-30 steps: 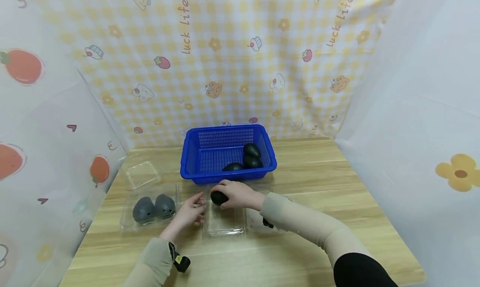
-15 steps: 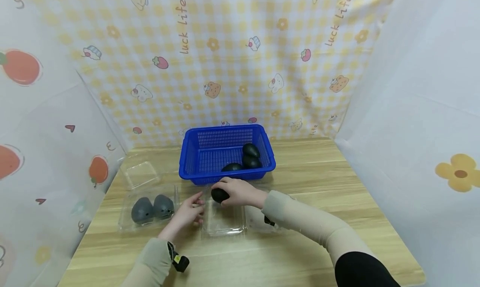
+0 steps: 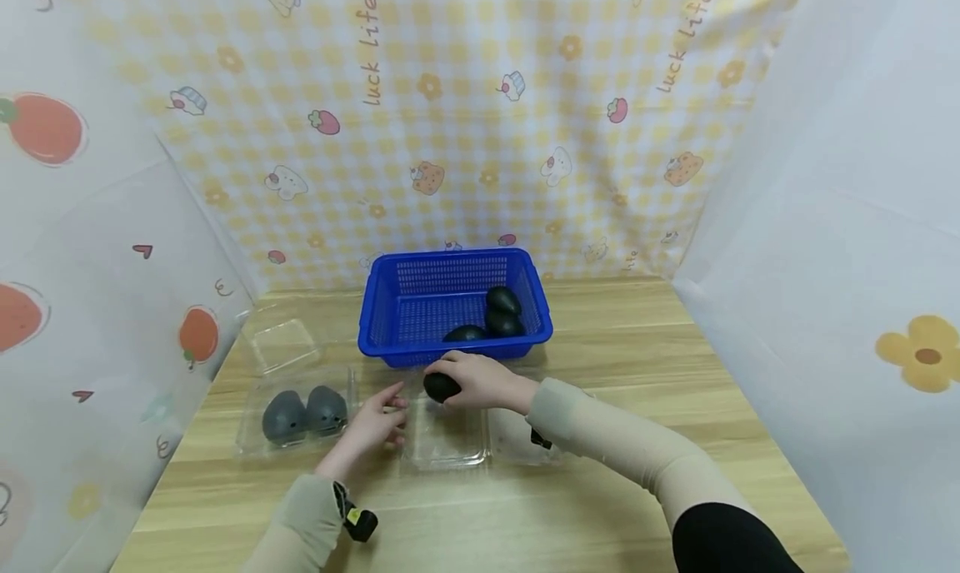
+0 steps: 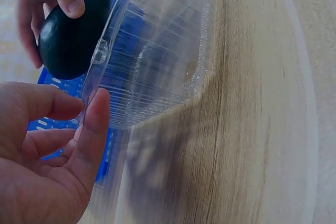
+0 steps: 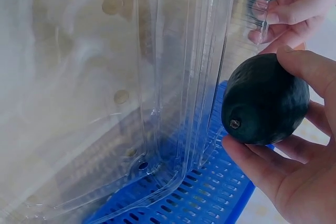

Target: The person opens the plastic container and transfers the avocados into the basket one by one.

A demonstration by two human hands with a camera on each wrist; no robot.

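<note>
Wooden table [image 3: 615,506], yellow checkered cartoon backdrop [image 3: 465,140], white side sheets.

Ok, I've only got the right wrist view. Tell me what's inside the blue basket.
Observer: Three dark avocados lie in the blue basket, toward its right side.
Operator: Now report anything left of the clear box.
Observer: A second clear box sits there, with two avocados side by side inside.
Operator: Give me the left hand.
Observer: The left hand touches the left rim of the open clear box, thumb against the edge.
</note>
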